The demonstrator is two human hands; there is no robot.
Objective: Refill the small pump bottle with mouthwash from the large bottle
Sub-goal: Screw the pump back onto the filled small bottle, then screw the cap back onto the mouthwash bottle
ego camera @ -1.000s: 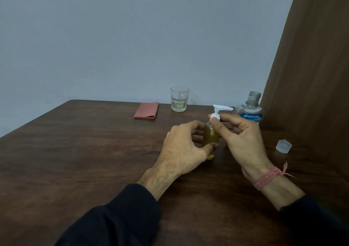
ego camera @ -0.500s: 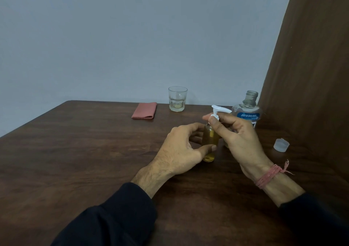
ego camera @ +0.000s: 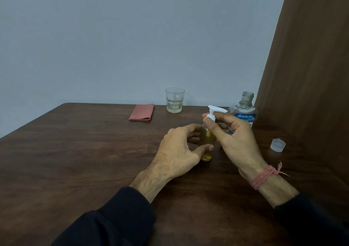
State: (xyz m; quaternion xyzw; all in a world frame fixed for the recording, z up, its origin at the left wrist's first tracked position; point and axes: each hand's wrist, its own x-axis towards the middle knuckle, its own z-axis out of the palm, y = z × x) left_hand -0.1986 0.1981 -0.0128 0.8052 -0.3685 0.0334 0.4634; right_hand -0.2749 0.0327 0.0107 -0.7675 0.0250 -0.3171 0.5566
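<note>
Matt wood-grain table (ego camera: 75, 160); clear glossy glass tumbler (ego camera: 174, 100); white plastic pump (ego camera: 213, 111); pink cloth (ego camera: 142, 112); translucent plastic cap (ego camera: 277, 145).

- We have one view only, a wide-angle camera worn on the head, so no second view shares the scene.
- We look forward and down over the brown surface (ego camera: 79, 151) toward a pale wall (ego camera: 132, 38).
- We sit close: both forearms enter from the bottom edge, and the hands meet near centre frame.

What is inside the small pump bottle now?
Yellowish liquid shows through the small pump bottle. The left hand and right hand cover parts, so the exact level cannot be seen.
</note>
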